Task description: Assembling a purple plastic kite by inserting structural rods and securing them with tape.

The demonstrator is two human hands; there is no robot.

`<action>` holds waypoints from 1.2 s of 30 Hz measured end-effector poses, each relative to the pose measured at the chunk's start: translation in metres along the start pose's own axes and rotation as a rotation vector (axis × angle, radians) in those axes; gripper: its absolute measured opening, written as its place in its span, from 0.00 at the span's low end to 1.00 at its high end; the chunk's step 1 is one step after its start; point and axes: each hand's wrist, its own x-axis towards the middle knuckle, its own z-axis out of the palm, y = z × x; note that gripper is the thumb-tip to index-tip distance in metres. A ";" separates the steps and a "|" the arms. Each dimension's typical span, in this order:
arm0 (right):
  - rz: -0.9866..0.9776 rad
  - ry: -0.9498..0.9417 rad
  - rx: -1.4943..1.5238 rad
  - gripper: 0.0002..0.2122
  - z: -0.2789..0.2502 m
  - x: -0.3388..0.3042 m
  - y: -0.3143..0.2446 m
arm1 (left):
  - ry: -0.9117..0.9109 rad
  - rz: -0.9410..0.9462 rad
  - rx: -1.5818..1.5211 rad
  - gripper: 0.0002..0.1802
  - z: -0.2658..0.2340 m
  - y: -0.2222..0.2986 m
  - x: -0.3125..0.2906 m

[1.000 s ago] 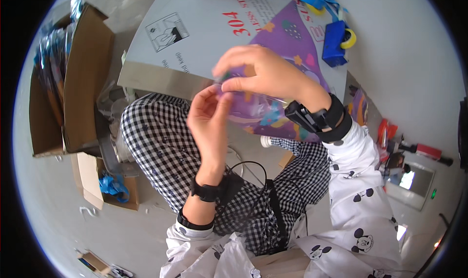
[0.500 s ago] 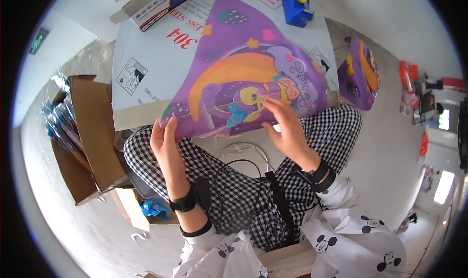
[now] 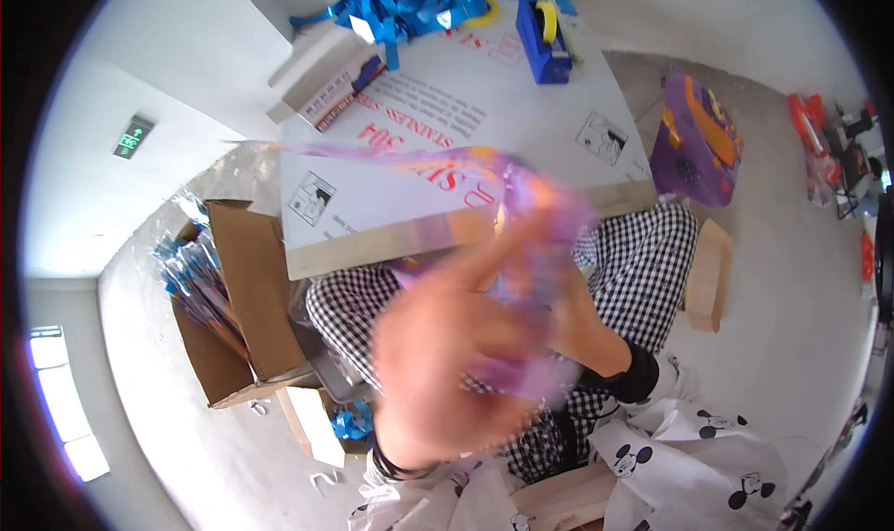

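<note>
A purple printed sheet [image 3: 563, 219], thin and shiny, hangs bunched and blurred above the near edge of the white board [image 3: 531, 121]. One thin edge of it trails left over the board. My right hand [image 3: 591, 331] is at the sheet's right side, closed on its gathered part, with its fingertips hidden. In front of it my left hand [image 3: 447, 354] is raised close to the camera against the sheet, its fingers smeared by motion. More of the sheet shows below and between the hands. My checked trousers [image 3: 643, 261] are beneath.
Blue ribbons [image 3: 400, 7], a blue tape dispenser [image 3: 545, 51] and a small open carton [image 3: 331, 79] lie on the board's far part. Another purple printed sheet [image 3: 698, 144] is at right. A cardboard box [image 3: 256, 289] of wrapped bundles stands left, near a smaller box [image 3: 312, 424].
The triangular sheet, spread across the board before, has been lifted and bunched toward me. My left hand has risen and moved right, across the right hand. The view has shifted.
</note>
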 end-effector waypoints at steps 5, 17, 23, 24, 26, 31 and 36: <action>-0.008 -0.007 0.209 0.21 -0.003 0.005 -0.011 | -0.215 0.465 0.336 0.07 0.075 0.076 0.041; 0.423 0.068 0.770 0.22 -0.015 -0.059 0.055 | -0.685 0.030 0.167 0.08 0.083 -0.020 -0.050; 0.824 0.014 1.099 0.24 0.002 -0.091 0.071 | -0.612 -0.019 -0.027 0.13 0.062 -0.029 -0.087; 0.969 -0.017 1.194 0.27 -0.004 -0.085 0.077 | -0.448 -0.317 -0.162 0.13 0.063 -0.029 -0.088; 0.937 -0.177 1.728 0.31 0.012 -0.059 0.052 | -0.044 -0.643 -0.174 0.13 0.057 -0.039 -0.099; 0.821 -0.199 1.388 0.32 0.019 -0.071 0.059 | 0.077 -0.668 0.263 0.13 0.054 -0.067 -0.104; 0.779 -0.209 1.125 0.25 0.008 -0.060 0.050 | -0.037 -0.576 0.289 0.12 0.052 -0.077 -0.125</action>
